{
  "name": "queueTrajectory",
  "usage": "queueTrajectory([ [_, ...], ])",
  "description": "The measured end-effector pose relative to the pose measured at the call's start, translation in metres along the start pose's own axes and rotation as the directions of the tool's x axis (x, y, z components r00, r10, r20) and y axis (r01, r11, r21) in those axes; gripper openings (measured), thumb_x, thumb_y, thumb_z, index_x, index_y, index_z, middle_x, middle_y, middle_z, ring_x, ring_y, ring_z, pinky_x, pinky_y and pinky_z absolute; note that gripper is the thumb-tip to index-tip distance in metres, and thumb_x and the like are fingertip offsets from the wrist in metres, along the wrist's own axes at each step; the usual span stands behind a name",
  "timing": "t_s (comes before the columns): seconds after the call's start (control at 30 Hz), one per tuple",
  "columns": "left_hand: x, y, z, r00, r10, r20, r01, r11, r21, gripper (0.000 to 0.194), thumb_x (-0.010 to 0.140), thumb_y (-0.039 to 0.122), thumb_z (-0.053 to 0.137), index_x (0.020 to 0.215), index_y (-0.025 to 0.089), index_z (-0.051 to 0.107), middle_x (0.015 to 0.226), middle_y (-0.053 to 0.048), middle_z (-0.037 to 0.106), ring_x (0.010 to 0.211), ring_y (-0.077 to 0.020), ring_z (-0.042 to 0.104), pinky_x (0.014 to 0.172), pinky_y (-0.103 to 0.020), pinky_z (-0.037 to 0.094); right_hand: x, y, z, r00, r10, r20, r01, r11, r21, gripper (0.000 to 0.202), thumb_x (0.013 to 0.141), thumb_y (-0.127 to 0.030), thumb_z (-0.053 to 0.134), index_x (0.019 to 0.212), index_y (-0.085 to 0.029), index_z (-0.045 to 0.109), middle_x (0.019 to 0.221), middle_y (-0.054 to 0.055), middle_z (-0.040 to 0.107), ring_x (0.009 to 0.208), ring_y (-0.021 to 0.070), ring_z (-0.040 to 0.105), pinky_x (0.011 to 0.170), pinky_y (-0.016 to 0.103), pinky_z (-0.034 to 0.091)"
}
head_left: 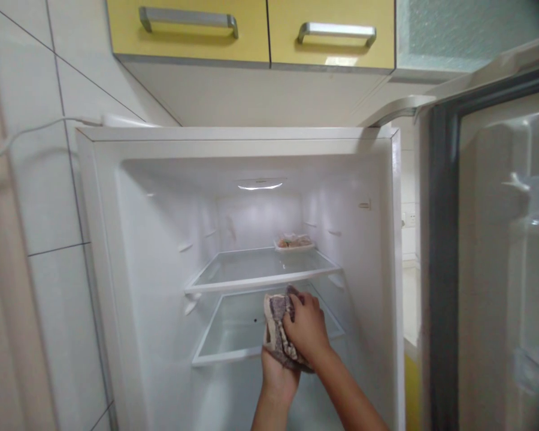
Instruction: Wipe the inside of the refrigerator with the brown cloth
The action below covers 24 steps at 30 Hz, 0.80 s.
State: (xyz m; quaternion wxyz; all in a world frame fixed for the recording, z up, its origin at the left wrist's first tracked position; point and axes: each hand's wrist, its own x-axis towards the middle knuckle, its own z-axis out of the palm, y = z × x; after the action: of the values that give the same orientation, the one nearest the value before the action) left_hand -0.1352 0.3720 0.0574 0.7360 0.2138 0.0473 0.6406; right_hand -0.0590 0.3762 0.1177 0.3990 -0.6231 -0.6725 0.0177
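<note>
A folded cloth [278,326], patterned in brown-grey and cream, is held between both hands in front of the open fridge's lower glass shelf [233,323]. From below, my left hand [279,374] supports it, the fingers hidden behind the fabric. On the cloth's right side, my right hand [309,326] presses with bent fingers gripping the folds. A small dark speck [255,320] shows on the lower shelf, left of the cloth.
The upper glass shelf [247,269] carries a wrapped food tray [295,242] at its back right. On the right, the fridge door [503,269] stands wide open. Yellow cupboards [188,42] hang above, and a tiled wall [54,299] is close on the left.
</note>
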Motion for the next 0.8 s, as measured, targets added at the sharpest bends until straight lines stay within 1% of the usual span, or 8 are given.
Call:
queueTrajectory([
  [0.07, 0.001, 0.000, 0.001, 1.000, 0.023, -0.009, -0.023, 1.000, 0.006, 0.039, 0.096, 0.039, 0.047, 0.130, 0.030, 0.063, 0.119, -0.004, 0.075, 0.114, -0.0201, 0.069, 0.103, -0.036, 0.052, 0.003, -0.001, -0.003, 0.999, 0.032, 0.011, -0.032, 0.999, -0.008, 0.044, 0.084, -0.021, 0.048, 0.122, -0.013, 0.069, 0.121, 0.021, 0.069, 0.112, 0.0331, 0.065, 0.094, 0.042, 0.050],
  [0.13, 0.003, 0.002, 0.003, 0.999, 0.035, -0.011, -0.035, 0.999, -0.002, 0.039, 0.097, 0.039, 0.045, 0.128, 0.030, 0.065, 0.119, -0.004, 0.076, 0.113, -0.0201, 0.069, 0.103, -0.036, 0.052, 0.008, 0.001, -0.005, 0.999, 0.039, 0.006, -0.039, 0.993, 0.112, 0.039, 0.084, -0.018, 0.046, 0.110, -0.011, 0.074, 0.109, 0.021, 0.073, 0.099, 0.0307, 0.070, 0.089, 0.040, 0.051],
  [0.2, 0.004, 0.004, 0.004, 0.999, 0.047, -0.004, -0.047, 0.999, -0.024, 0.039, 0.097, 0.040, 0.044, 0.127, 0.029, 0.066, 0.118, -0.005, 0.076, 0.113, -0.0204, 0.069, 0.103, -0.036, 0.052, 0.014, 0.003, -0.007, 0.998, 0.047, -0.036, -0.037, 0.968, 0.247, 0.039, 0.086, -0.018, 0.043, 0.105, -0.010, 0.075, 0.105, 0.019, 0.074, 0.099, 0.0284, 0.070, 0.091, 0.037, 0.050],
  [0.3, 0.005, 0.003, 0.003, 0.998, 0.067, -0.010, -0.067, 0.997, -0.039, 0.039, 0.096, 0.043, 0.046, 0.126, 0.028, 0.067, 0.115, -0.005, 0.076, 0.107, -0.0205, 0.070, 0.099, -0.036, 0.053, 0.020, 0.002, -0.005, 0.996, 0.051, -0.079, -0.021, 0.938, 0.345, 0.043, 0.090, -0.020, 0.037, 0.113, -0.012, 0.073, 0.111, 0.015, 0.074, 0.105, 0.0222, 0.068, 0.094, 0.030, 0.049],
  [0.43, 0.008, -0.011, 0.000, 0.994, 0.010, -0.113, -0.009, 1.000, 0.010, 0.038, 0.092, 0.045, 0.054, 0.119, 0.024, 0.070, 0.098, -0.006, 0.078, 0.085, -0.0197, 0.073, 0.079, -0.033, 0.057, 0.016, -0.005, -0.002, 0.988, -0.157, -0.008, 0.141, 0.868, 0.477, 0.037, 0.087, -0.019, 0.045, 0.106, -0.018, 0.077, 0.110, 0.010, 0.076, 0.106, 0.0179, 0.068, 0.098, 0.029, 0.048],
  [0.53, 0.015, -0.019, 0.004, 0.988, -0.008, -0.152, 0.007, 1.000, -0.003, 0.033, 0.089, 0.042, 0.057, 0.109, 0.022, 0.074, 0.094, -0.005, 0.077, 0.086, -0.0195, 0.071, 0.078, -0.031, 0.056, 0.009, -0.005, -0.011, 0.972, -0.233, 0.008, 0.197, 0.842, 0.503, 0.033, 0.086, -0.021, 0.049, 0.102, -0.019, 0.077, 0.107, 0.009, 0.076, 0.105, 0.0197, 0.067, 0.100, 0.033, 0.048],
  [0.67, 0.039, -0.029, 0.021, 0.985, 0.062, -0.158, -0.060, 0.998, 0.015, 0.031, 0.086, 0.046, 0.057, 0.093, 0.020, 0.073, 0.083, -0.003, 0.073, 0.081, -0.0158, 0.068, 0.084, -0.029, 0.054, -0.019, 0.013, -0.034, 0.981, -0.136, -0.138, 0.188, 0.841, 0.507, 0.033, 0.090, -0.027, 0.048, 0.111, -0.020, 0.072, 0.115, 0.010, 0.073, 0.108, 0.0194, 0.066, 0.099, 0.033, 0.049],
  [0.8, 0.067, -0.067, 0.046, 0.986, -0.018, -0.168, 0.069, 0.951, 0.302, 0.067, 0.074, 0.081, 0.049, 0.089, 0.019, 0.066, 0.075, -0.002, 0.068, 0.073, -0.0184, 0.066, 0.076, -0.034, 0.055, -0.066, 0.058, -0.037, 0.958, 0.110, -0.265, -0.005, 0.930, 0.366, 0.036, 0.095, -0.031, 0.038, 0.101, -0.019, 0.071, 0.104, 0.011, 0.074, 0.093, 0.0201, 0.070, 0.080, 0.030, 0.055],
])
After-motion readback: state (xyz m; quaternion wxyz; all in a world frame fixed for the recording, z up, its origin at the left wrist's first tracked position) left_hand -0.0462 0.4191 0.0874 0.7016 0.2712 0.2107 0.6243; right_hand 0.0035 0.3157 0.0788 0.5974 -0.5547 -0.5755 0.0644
